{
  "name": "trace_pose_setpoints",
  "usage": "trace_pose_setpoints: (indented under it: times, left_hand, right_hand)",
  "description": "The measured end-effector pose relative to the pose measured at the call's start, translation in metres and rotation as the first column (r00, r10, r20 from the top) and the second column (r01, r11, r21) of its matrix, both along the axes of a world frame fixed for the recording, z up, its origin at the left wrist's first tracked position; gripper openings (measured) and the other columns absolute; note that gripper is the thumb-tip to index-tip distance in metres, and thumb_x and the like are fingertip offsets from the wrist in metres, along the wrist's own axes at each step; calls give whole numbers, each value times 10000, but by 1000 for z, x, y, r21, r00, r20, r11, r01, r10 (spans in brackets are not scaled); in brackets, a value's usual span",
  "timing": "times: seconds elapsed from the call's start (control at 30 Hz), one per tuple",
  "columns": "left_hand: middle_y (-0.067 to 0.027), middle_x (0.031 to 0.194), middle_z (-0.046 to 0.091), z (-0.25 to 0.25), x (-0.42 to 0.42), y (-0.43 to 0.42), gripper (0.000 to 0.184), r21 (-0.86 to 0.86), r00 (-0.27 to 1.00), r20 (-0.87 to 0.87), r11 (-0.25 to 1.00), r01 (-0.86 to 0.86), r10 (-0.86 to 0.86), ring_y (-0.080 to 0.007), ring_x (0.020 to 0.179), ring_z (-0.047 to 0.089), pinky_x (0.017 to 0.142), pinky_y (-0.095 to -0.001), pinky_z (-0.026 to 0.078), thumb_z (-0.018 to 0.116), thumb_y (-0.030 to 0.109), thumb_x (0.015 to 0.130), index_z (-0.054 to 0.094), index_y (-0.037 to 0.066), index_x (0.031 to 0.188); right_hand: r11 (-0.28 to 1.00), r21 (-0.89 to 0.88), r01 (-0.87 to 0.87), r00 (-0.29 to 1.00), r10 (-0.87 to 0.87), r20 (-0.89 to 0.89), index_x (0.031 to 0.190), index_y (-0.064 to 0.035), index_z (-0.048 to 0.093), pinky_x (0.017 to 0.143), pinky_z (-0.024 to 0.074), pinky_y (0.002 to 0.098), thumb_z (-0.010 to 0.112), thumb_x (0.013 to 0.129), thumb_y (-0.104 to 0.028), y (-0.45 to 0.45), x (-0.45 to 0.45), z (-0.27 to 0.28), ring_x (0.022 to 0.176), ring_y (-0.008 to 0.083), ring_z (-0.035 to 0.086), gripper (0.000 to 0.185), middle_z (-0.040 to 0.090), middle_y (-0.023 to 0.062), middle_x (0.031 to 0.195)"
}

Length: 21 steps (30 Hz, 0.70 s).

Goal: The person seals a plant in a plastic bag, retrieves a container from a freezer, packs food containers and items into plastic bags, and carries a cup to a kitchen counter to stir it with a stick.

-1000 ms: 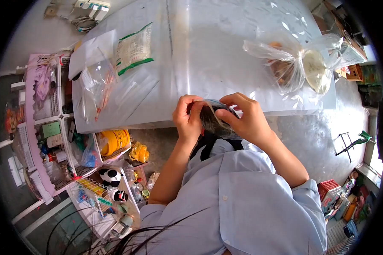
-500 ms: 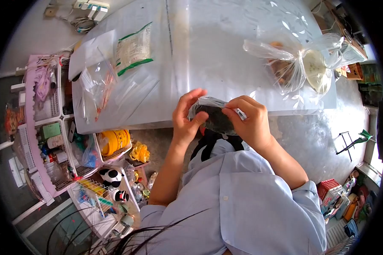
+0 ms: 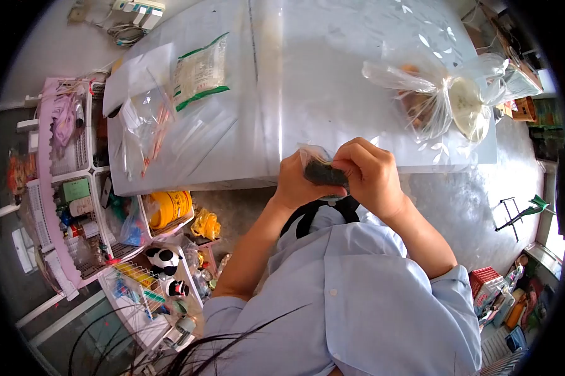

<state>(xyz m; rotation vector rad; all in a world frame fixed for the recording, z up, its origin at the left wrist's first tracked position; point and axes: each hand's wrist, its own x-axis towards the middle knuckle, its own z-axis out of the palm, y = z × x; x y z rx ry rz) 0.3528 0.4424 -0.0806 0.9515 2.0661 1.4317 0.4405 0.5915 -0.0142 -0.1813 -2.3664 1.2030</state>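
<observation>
My left hand (image 3: 297, 182) is wrapped round a small clear plastic bag (image 3: 322, 173) with dark contents, whose kind I cannot make out. The bag is in front of my chest, by the near edge of the table. At its upper right edge, the closed fingers of my right hand (image 3: 371, 175) pinch the plastic, and something thin and yellowish shows next to them. Part of the bag is hidden behind my fingers and palm.
On the table (image 3: 332, 81) lie a green-and-white packet (image 3: 202, 72) and a clear bag with thin sticks (image 3: 151, 131) at left. Two knotted clear bags, one with brown contents (image 3: 415, 103) and one with pale contents (image 3: 467, 106), sit at right. Baskets (image 3: 72, 135) stand to the left.
My left hand has closed round the bag, where its fingers were spread before. The bag looks narrower and more folded. My right hand keeps its pinch at the edge.
</observation>
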Motion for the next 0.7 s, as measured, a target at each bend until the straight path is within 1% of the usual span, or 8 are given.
trace_pose_setpoints:
  times: [0.03, 0.27, 0.47, 0.53, 0.57, 0.63, 0.67, 0.7]
  left_hand:
    - [-60, 759, 684, 4, 5, 2, 550, 30, 993, 99, 997, -65, 61, -203, 714, 676, 690, -314, 539, 953, 363, 467, 664, 54, 819]
    - [-61, 760, 696, 15, 13, 7, 511, 118, 993, 77, 988, -99, 90, -189, 689, 684, 648, -306, 543, 942, 346, 513, 670, 56, 834]
    - [-79, 719, 687, 5, 23, 4, 520, 76, 987, 94, 987, -138, 131, -200, 644, 676, 621, -310, 541, 940, 369, 518, 642, 29, 775]
    - [-91, 696, 679, 12, 24, 5, 531, 50, 987, 40, 987, -156, 154, -197, 626, 672, 610, -312, 537, 939, 387, 514, 620, 23, 732]
    - [-91, 696, 679, 16, 24, 7, 531, 51, 987, 41, 986, -157, 155, -197, 626, 672, 610, -312, 537, 939, 387, 514, 620, 23, 732]
    - [-103, 746, 681, 24, 22, 10, 561, -94, 979, 43, 976, -195, 200, -172, 685, 671, 642, -313, 535, 940, 399, 503, 618, 20, 763]
    - [-103, 746, 681, 24, 21, 10, 561, -93, 979, 43, 976, -195, 200, -172, 685, 671, 642, -313, 535, 940, 399, 503, 618, 20, 763]
    - [-106, 787, 681, 23, 20, 11, 556, -50, 978, 90, 982, -182, 186, -159, 728, 663, 674, -309, 530, 925, 384, 547, 624, 9, 828]
  right_hand:
    - [1000, 20, -10, 1000, 10, -7, 766, -46, 590, 509, 469, 352, 701, 731, 2, 1, 0, 1, 599, 279, 599, 125, 598, 75, 724]
    - [1000, 6, 0, 999, 0, -34, 765, -50, 591, 506, 470, 349, 699, 727, 10, 2, -1, 9, 587, 281, 595, 129, 603, 74, 731]
    - [1000, -11, 0, 999, 0, -35, 768, -46, 588, 505, 471, 348, 692, 715, 32, 6, 1, 13, 578, 281, 592, 140, 608, 77, 734]
    - [1000, -5, -13, 1000, 13, -9, 781, -50, 580, 504, 468, 349, 666, 725, 44, 8, 1, 12, 579, 285, 593, 139, 605, 78, 741]
    - [1000, -4, -14, 1000, 14, -9, 781, -50, 580, 504, 468, 349, 666, 725, 44, 8, -1, 10, 579, 285, 593, 139, 605, 78, 741]
    - [999, 34, -6, 1000, 7, -14, 793, -14, 578, 543, 468, 328, 608, 741, 109, 9, -5, 3, 596, 274, 581, 137, 583, 105, 736]
    - [999, 35, -7, 1000, 7, -14, 793, -14, 578, 543, 468, 328, 608, 741, 109, 10, -8, -1, 596, 274, 581, 137, 583, 105, 736]
    - [997, 75, -15, 1000, 16, -10, 796, -19, 573, 542, 469, 334, 607, 740, 104, 12, -10, -5, 601, 285, 584, 139, 582, 108, 741]
